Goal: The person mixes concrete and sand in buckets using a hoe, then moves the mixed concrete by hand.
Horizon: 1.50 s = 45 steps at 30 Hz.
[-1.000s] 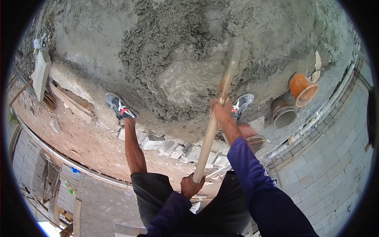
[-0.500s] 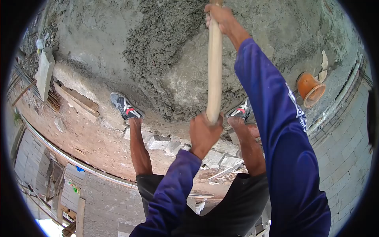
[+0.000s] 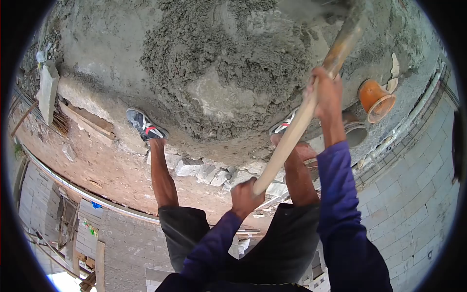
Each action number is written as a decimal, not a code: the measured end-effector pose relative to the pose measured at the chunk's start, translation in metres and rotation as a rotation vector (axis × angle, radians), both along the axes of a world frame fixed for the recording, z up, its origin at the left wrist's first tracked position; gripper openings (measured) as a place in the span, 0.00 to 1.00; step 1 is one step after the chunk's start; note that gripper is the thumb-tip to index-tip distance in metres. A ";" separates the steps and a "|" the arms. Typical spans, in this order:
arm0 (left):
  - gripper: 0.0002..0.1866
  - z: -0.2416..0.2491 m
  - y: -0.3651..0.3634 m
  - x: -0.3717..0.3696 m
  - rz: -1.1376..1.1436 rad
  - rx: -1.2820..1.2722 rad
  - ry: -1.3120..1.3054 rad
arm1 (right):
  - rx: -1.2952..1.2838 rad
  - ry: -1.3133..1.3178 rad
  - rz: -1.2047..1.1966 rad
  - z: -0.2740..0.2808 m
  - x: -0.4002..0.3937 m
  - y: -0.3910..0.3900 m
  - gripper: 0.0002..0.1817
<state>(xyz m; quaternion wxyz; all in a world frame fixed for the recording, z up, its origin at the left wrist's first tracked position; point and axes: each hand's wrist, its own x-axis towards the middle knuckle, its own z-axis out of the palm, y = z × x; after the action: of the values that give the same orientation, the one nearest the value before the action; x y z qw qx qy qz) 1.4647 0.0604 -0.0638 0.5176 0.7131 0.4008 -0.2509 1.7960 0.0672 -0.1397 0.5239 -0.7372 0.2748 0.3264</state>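
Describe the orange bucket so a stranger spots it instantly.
Start at the big heap of grey mix, then go right, past the right hand and wooden handle. The orange bucket sits just beyond; its bright colour sets it apart from the dull bucket beside it.

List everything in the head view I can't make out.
In the head view:
Tool's head: blurred or cut off at the top edge, beyond the wooden handle.
Handle's lower end: hidden inside the left hand.
Grey-rimmed pot: side partly covered by the right arm.
Green scraps, lower left: too small to identify.
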 end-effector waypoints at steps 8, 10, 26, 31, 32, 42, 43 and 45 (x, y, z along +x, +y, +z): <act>0.21 -0.003 0.087 0.093 -0.042 -0.208 0.130 | -0.172 0.180 0.000 -0.130 0.044 0.008 0.06; 0.24 0.012 0.116 0.029 -0.242 -0.193 0.235 | -0.150 0.181 -0.068 -0.104 -0.033 0.020 0.04; 0.13 0.094 0.122 -0.061 -0.356 0.129 0.319 | -0.032 0.492 -0.485 -0.051 -0.160 -0.003 0.13; 0.13 0.044 0.019 -0.012 -0.086 0.008 0.328 | -0.049 0.373 -0.291 -0.074 -0.079 -0.032 0.08; 0.13 0.032 0.002 -0.009 -0.062 0.000 0.262 | -0.031 0.292 -0.234 -0.068 -0.064 -0.042 0.09; 0.17 -0.031 -0.034 0.173 -0.153 -0.142 0.009 | -0.088 0.058 -0.164 -0.128 0.127 -0.181 0.09; 0.17 -0.009 -0.018 0.170 -0.191 -0.124 0.090 | -0.081 0.186 -0.178 -0.137 0.117 -0.182 0.07; 0.17 0.034 0.014 0.127 -0.282 -0.083 0.225 | -0.063 0.270 -0.216 -0.130 0.027 -0.156 0.04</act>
<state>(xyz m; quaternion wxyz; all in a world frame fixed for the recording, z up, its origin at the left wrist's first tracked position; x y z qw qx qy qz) 1.5915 0.0740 -0.0299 0.4582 0.7078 0.3413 -0.4155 1.8228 -0.0889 -0.2701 0.4910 -0.6690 0.4301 0.3555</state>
